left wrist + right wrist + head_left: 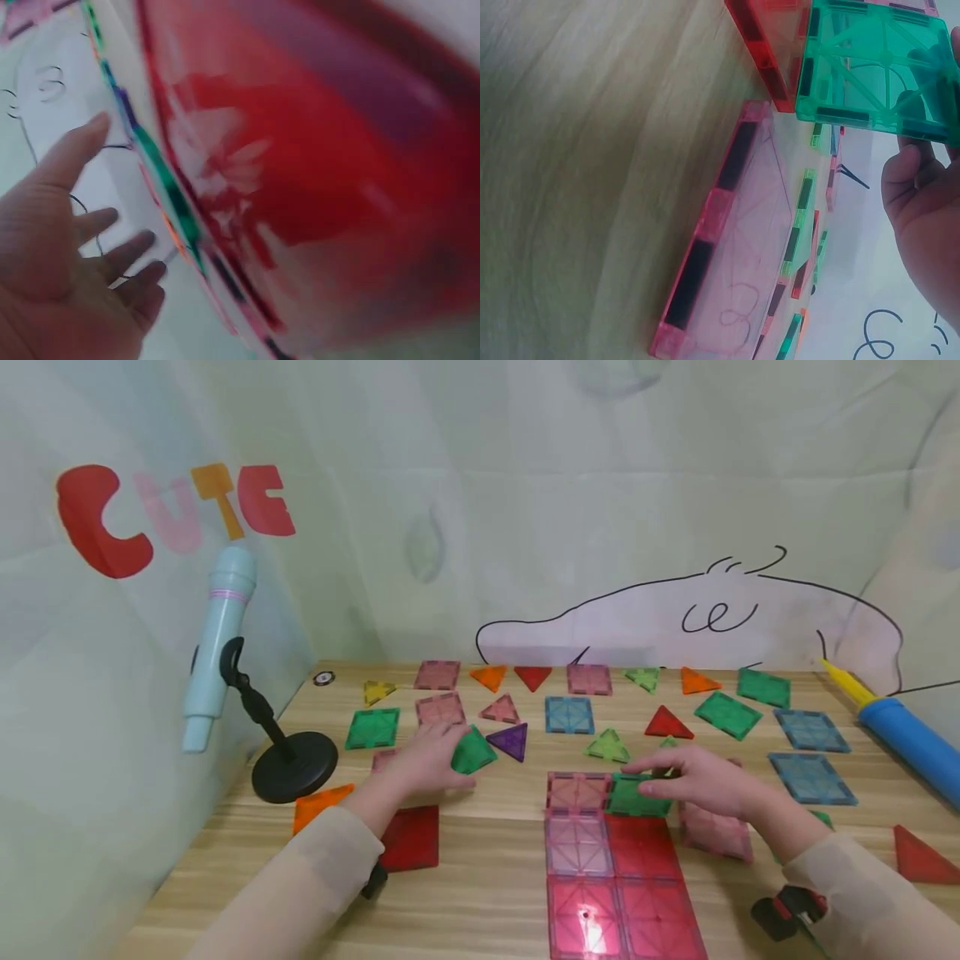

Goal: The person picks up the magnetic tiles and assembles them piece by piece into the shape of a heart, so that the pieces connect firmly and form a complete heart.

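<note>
Pinching the green square tile [639,797], the right hand [708,781] is the nearer one, with this tile on its left. The tile stands upright behind a flat red tile [642,845], beside a pink tile [576,793]. The left hand [429,760], fingers loosely apart, is near another green tile [474,752].

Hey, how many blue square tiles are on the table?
3 translucent blue square plastic tiles: the centre tile, farther back than the left hand and right hand; the rear right tile; and the front right tile. Either hand may hide more.
</note>
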### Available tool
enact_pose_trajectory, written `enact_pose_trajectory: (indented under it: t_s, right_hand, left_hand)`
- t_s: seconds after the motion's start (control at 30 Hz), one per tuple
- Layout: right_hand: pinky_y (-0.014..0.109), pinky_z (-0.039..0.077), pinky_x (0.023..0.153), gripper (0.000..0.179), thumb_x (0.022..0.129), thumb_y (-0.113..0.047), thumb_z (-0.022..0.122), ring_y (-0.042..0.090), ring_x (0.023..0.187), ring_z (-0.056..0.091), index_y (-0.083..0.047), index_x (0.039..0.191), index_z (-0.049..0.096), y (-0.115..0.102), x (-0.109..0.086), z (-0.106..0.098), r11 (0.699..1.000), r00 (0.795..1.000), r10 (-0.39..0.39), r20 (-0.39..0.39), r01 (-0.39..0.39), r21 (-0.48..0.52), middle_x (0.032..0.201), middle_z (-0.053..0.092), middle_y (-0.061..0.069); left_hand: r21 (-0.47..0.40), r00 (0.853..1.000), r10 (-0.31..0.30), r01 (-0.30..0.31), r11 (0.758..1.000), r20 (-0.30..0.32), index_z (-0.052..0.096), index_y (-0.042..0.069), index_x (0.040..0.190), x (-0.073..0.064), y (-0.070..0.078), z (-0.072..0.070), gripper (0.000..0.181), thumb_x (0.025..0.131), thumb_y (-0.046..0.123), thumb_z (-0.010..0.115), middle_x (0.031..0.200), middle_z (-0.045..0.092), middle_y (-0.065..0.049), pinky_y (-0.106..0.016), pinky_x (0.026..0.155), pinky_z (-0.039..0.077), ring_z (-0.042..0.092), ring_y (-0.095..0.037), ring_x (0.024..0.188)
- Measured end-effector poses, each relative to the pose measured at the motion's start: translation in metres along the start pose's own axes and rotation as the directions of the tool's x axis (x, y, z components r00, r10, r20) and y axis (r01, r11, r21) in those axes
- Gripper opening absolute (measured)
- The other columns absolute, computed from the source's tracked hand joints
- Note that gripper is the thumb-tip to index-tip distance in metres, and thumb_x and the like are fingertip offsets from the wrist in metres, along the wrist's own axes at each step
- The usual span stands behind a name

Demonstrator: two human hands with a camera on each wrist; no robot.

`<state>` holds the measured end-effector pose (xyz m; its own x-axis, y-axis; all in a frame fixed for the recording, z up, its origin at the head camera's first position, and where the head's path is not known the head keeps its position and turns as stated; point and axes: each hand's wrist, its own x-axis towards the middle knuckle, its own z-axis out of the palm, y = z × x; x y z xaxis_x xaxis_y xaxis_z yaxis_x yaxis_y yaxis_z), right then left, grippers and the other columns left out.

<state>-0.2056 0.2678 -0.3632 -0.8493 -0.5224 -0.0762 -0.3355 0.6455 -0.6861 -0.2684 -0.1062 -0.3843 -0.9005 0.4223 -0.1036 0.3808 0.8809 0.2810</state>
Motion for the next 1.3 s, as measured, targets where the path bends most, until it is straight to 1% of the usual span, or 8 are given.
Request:
enact_pose_trajectory:
  t_s: [0.17, 0.47, 0.67, 0.8, 0.97, 1.07, 1.23, 1.3]
  right_hand:
    - [0.033, 0.048, 0.076, 0.033, 0.09, -0.033, 0.063, 0.022, 0.097, 0.052, -0.019, 0.12, 0.065, -0.001, 0.001, 0.001, 1.0, 1.0, 0.025, 0.009, -0.025, 0.012, 0.121, 0.06, 0.005]
    - [0.036, 0.047, 0.075, 0.035, 0.089, -0.033, 0.064, 0.024, 0.099, 0.051, -0.019, 0.121, 0.065, -0.004, 0.003, 0.003, 0.998, 0.999, 0.049, 0.012, -0.049, 0.034, 0.122, 0.059, 0.008]
    - [0.037, 0.046, 0.077, 0.035, 0.089, -0.033, 0.063, 0.024, 0.103, 0.051, -0.02, 0.122, 0.065, -0.004, 0.002, 0.002, 0.999, 0.999, 0.038, 0.017, -0.038, 0.031, 0.124, 0.059, 0.008]
    - [0.038, 0.046, 0.079, 0.035, 0.089, -0.034, 0.063, 0.025, 0.104, 0.051, -0.02, 0.121, 0.065, -0.003, 0.002, 0.002, 0.999, 0.999, 0.044, 0.019, -0.044, 0.027, 0.123, 0.059, 0.008]
    - [0.037, 0.046, 0.078, 0.034, 0.089, -0.034, 0.064, 0.024, 0.102, 0.051, -0.02, 0.12, 0.066, -0.002, 0.001, 0.002, 0.998, 0.998, 0.051, 0.021, -0.051, 0.028, 0.122, 0.059, 0.007]
    - [0.038, 0.046, 0.08, 0.034, 0.089, -0.033, 0.064, 0.025, 0.105, 0.051, -0.02, 0.12, 0.065, -0.002, 0.001, 0.002, 0.999, 0.999, 0.04, 0.02, -0.04, 0.031, 0.122, 0.059, 0.007]
    - [0.039, 0.046, 0.082, 0.034, 0.089, -0.033, 0.064, 0.024, 0.108, 0.052, -0.021, 0.12, 0.065, -0.002, 0.001, 0.002, 0.999, 0.999, 0.028, 0.02, -0.028, 0.028, 0.123, 0.06, 0.007]
    - [0.039, 0.047, 0.083, 0.033, 0.089, -0.034, 0.064, 0.024, 0.108, 0.053, -0.021, 0.12, 0.066, -0.001, 0.001, 0.002, 0.999, 0.999, 0.029, 0.017, -0.029, 0.025, 0.122, 0.06, 0.005]
  left_hand:
    - [0.037, 0.993, -0.079, 0.076, 0.996, 0.083, 0.028, 0.014, 0.148, 0.001, -0.011, 0.002, 0.089, 0.077, 0.044, 0.072, 0.147, 0.031, -0.017, -0.054, 0.108, 0.019, 0.023, -0.037, 0.136]
    - [0.038, 0.992, -0.091, 0.088, 0.995, 0.083, 0.022, 0.01, 0.149, 0.004, -0.012, -0.001, 0.099, 0.071, 0.039, 0.076, 0.142, 0.036, -0.023, -0.053, 0.102, 0.032, 0.036, -0.038, 0.127]
    - [-0.096, 0.987, -0.101, 0.113, 0.989, 0.126, 0.015, 0.009, 0.15, 0.003, -0.01, -0.004, 0.106, 0.068, 0.041, 0.074, 0.14, 0.042, -0.016, -0.045, 0.092, 0.043, 0.051, -0.027, 0.107]
    - [-0.293, 0.984, -0.054, 0.104, 0.95, 0.172, 0.018, 0.009, 0.149, -0.003, -0.004, -0.007, 0.101, 0.071, 0.039, 0.074, 0.128, 0.053, -0.01, -0.042, 0.093, 0.043, 0.054, -0.018, 0.1]
    - [-0.493, 0.968, 0.043, 0.087, 0.866, 0.245, 0.022, 0.009, 0.147, -0.014, 0.009, -0.007, 0.095, 0.073, 0.031, 0.075, 0.102, 0.06, -0.004, -0.037, 0.084, 0.045, 0.055, -0.017, 0.092]
    - [-0.528, 0.959, 0.082, 0.077, 0.846, 0.272, 0.023, 0.008, 0.146, -0.018, 0.017, -0.004, 0.091, 0.074, 0.031, 0.074, 0.095, 0.061, -0.001, -0.034, 0.078, 0.045, 0.055, -0.016, 0.087]
    - [-0.556, 0.947, 0.111, 0.08, 0.828, 0.302, 0.024, 0.009, 0.145, -0.024, 0.026, 0.0, 0.087, 0.077, 0.033, 0.072, 0.095, 0.063, 0.0, -0.037, 0.08, 0.044, 0.056, -0.016, 0.088]
    - [-0.582, 0.942, 0.126, 0.083, 0.809, 0.31, 0.024, 0.008, 0.145, -0.025, 0.029, 0.002, 0.086, 0.077, 0.033, 0.072, 0.095, 0.063, -0.001, -0.037, 0.08, 0.044, 0.057, -0.016, 0.088]
